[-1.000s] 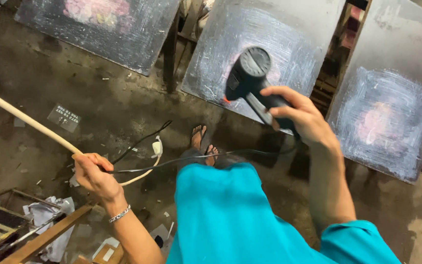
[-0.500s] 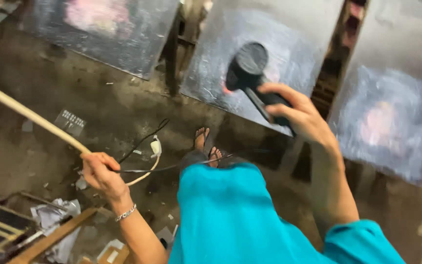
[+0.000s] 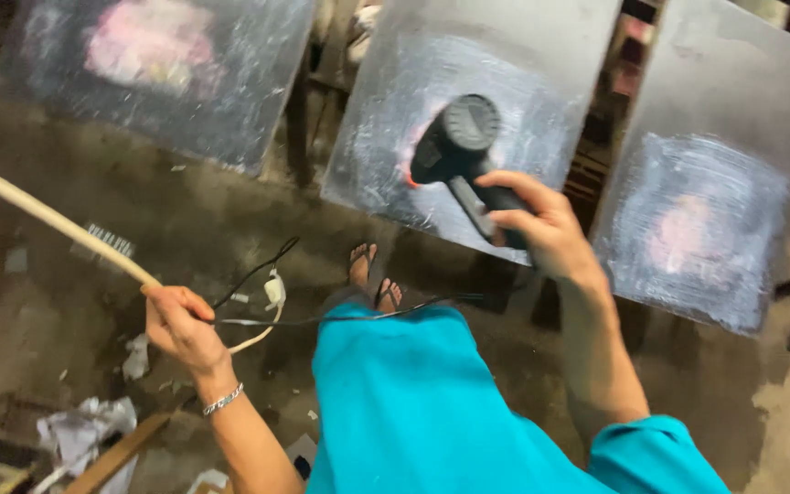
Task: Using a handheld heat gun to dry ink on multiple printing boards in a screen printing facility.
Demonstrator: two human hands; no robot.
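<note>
My left hand [image 3: 178,322] closes its fingers on a long, light, stiff pale stick [image 3: 48,218] and a limp black cord [image 3: 258,271] above the floor, while my right hand [image 3: 541,224] wraps the grip of a black heat gun [image 3: 457,142], compact but likely nose-heavy, aimed at the middle grey panel [image 3: 505,55].

Both arms out; left hand [image 3: 180,322] and right hand [image 3: 541,224] seemingly closed.

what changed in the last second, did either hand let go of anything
Neither let go. The right hand keeps the black heat gun and has swung its nozzle more squarely at the middle panel. The left hand still grips the pale stick and the cord.
</note>
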